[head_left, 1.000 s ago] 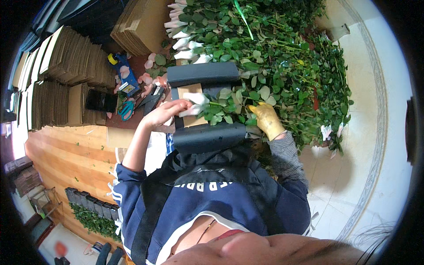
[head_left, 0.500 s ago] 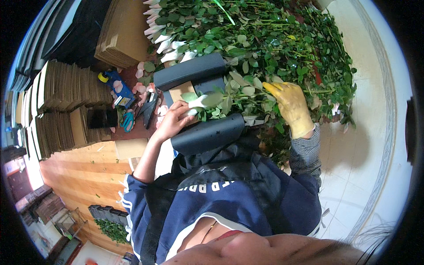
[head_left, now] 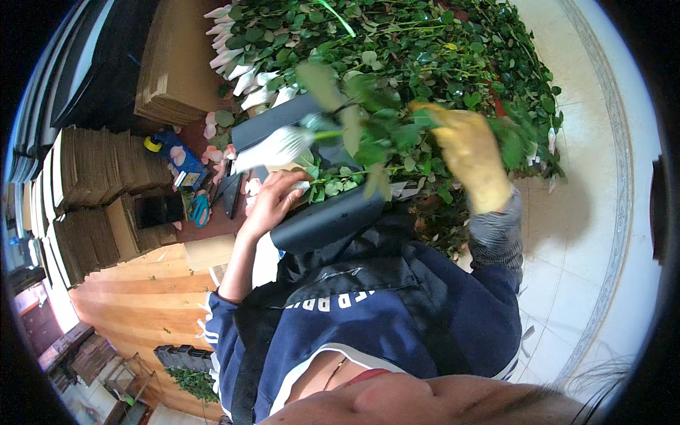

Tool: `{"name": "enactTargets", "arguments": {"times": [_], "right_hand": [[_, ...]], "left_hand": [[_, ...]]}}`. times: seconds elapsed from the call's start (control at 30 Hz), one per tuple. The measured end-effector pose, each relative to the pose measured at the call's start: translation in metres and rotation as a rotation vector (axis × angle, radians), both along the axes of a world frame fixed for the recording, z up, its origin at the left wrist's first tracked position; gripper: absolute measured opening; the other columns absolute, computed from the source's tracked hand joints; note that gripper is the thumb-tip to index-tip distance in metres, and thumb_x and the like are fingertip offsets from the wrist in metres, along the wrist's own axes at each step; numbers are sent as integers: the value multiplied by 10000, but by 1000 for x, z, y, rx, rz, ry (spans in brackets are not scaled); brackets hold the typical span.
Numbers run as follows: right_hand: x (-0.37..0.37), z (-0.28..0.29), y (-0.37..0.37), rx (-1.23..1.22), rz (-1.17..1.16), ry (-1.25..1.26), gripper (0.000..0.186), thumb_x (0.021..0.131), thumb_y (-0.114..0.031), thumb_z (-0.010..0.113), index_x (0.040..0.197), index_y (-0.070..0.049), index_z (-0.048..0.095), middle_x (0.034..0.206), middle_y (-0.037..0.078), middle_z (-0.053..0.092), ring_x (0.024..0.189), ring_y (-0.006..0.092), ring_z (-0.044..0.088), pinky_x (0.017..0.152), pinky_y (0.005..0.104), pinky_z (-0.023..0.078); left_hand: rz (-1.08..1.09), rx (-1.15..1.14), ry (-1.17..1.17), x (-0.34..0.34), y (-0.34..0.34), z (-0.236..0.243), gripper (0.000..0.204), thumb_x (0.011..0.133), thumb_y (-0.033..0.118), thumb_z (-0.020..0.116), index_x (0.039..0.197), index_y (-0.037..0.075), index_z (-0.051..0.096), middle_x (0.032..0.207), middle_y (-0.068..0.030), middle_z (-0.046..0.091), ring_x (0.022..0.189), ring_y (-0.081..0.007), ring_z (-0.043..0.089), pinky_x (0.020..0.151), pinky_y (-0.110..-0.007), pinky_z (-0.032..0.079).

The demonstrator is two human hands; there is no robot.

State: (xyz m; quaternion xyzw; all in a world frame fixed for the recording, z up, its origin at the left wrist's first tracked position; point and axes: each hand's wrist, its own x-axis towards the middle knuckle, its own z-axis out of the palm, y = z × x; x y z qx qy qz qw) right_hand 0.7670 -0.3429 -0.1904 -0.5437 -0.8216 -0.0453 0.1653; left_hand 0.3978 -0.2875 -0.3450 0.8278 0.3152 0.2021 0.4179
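While our two hands are well apart, our gloved right hand (head_left: 469, 152) seems closed on the stem of a raised rose (head_left: 276, 149) in a white net; the blur makes this not fully sure. Our bare left hand (head_left: 273, 198) touches a lower stem (head_left: 333, 185) between two dark pads, but we cannot tell if its fingers grip. The raised rose stands before the far pad (head_left: 256, 130) and hides a part of it, and the near pad (head_left: 327, 218) lies just before our apron (head_left: 347, 258). Beyond, we have a thick heap of leafy stems (head_left: 425, 49). At our left are teal-handled scissors (head_left: 200, 210), a blue tool (head_left: 185, 160), loose petals (head_left: 211, 154) and cardboard stacks (head_left: 103, 166).
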Motion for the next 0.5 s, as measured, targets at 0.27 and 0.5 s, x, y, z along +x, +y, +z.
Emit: {"name": "enactTargets", "arguments": {"times": [0.27, 0.5], "right_hand": [[-32, -140, 4, -538, -58, -365, 201, 912, -112, 568, 998, -186, 733, 910, 50, 734, 842, 252, 717, 702, 397, 561], [-37, -146, -34, -319, -258, 23, 184, 881, -109, 581, 1008, -177, 696, 1087, 26, 707, 1064, 213, 643, 962, 405, 453]], "left_hand": [[-97, 28, 138, -5, -2, 18, 159, 877, 139, 694, 991, 30, 716, 987, -133, 695, 994, -298, 665, 879, -403, 518], [-28, 362, 412, 7, -1, 43, 548, 720, 195, 835, 1216, 53, 651, 1072, -146, 610, 983, -353, 611, 864, -428, 504]]}}
